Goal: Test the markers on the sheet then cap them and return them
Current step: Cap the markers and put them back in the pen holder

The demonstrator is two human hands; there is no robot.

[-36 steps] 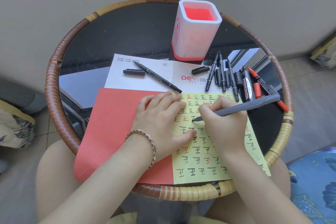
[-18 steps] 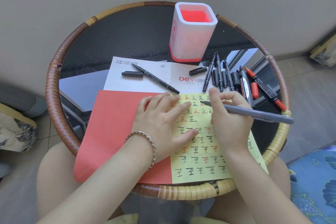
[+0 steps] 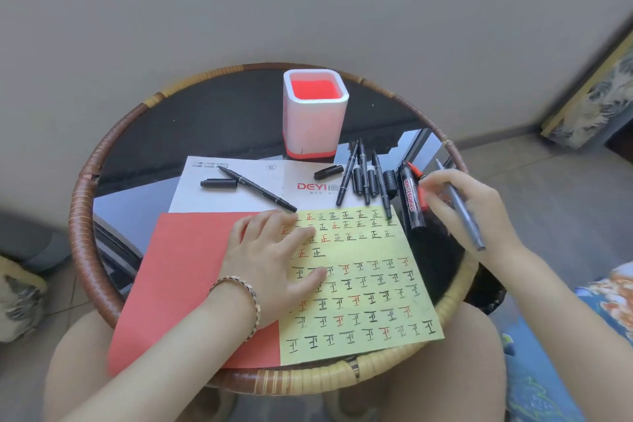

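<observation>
Right hand [image 3: 469, 205] has swung off the yellow sheet [image 3: 363, 252], fingers [image 3: 442, 183] pinching the grey marker [image 3: 474, 233]; left hand [image 3: 270, 260] fingers spread on it

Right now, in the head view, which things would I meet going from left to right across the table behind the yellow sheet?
The black pen on the white paper → three thin black pens → whiteboard marker → right hand, holding the grey pen. The loose caps overlap these, so I leave them out.
</observation>
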